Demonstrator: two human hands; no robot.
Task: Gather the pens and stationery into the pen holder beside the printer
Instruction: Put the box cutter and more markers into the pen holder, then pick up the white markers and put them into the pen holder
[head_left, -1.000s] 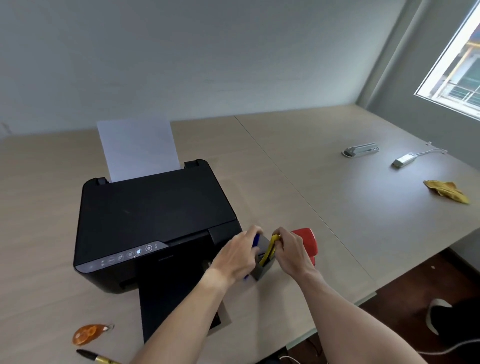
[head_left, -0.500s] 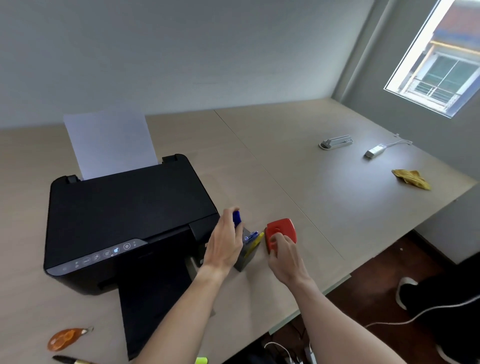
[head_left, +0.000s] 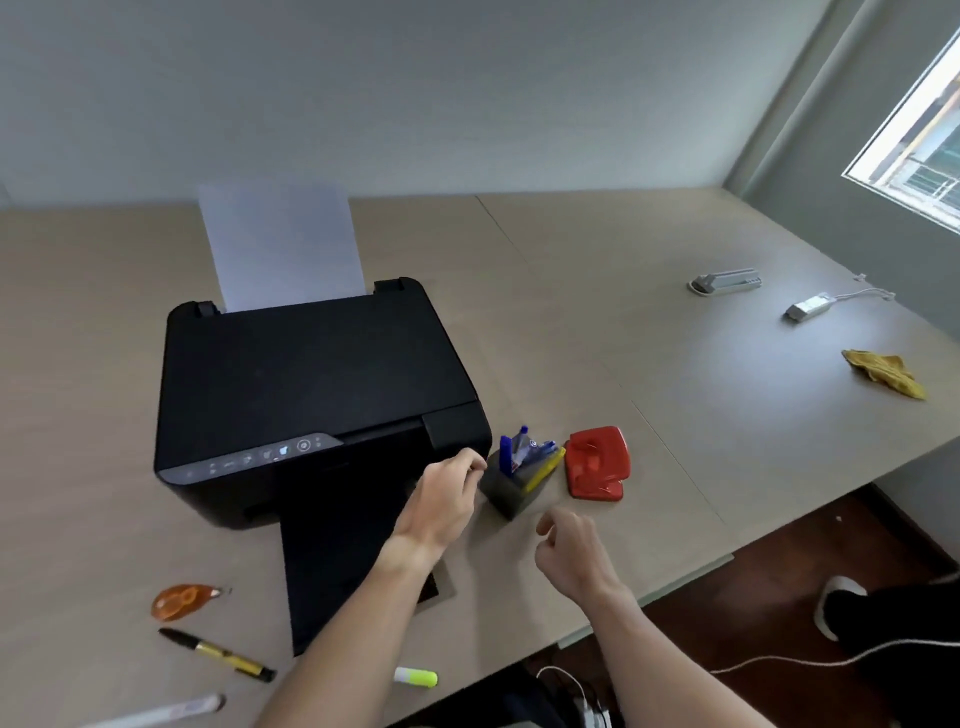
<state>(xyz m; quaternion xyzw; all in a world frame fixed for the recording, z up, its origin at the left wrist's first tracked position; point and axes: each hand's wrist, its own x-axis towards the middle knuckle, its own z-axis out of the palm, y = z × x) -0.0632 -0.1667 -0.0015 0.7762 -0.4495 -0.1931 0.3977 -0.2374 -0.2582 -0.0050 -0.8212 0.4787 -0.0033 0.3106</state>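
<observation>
A dark grey pen holder (head_left: 503, 487) stands right of the black printer (head_left: 311, 384), with blue pens (head_left: 519, 451) and a yellow pen (head_left: 544, 470) sticking out of it. My left hand (head_left: 445, 496) hovers just left of the holder, fingers curled, holding nothing. My right hand (head_left: 569, 545) hangs loosely curled in front of the holder, empty. On the near left of the desk lie a black-and-gold marker (head_left: 218, 653), a white pen (head_left: 161, 713), an orange tape dispenser (head_left: 182, 601) and a green highlighter (head_left: 416, 677).
A red hole punch (head_left: 596, 462) sits right of the holder. Far right lie a grey stapler (head_left: 724, 281), a white adapter with cable (head_left: 808, 309) and a yellow cloth (head_left: 885, 371). The printer's output tray (head_left: 332, 582) reaches toward the desk's front edge. A shoe (head_left: 836, 603) rests on the floor.
Both hands have let go of the pens and drawn back from the holder toward me. The blue and yellow pens now stand in the holder. The view has shifted, showing more of the near desk.
</observation>
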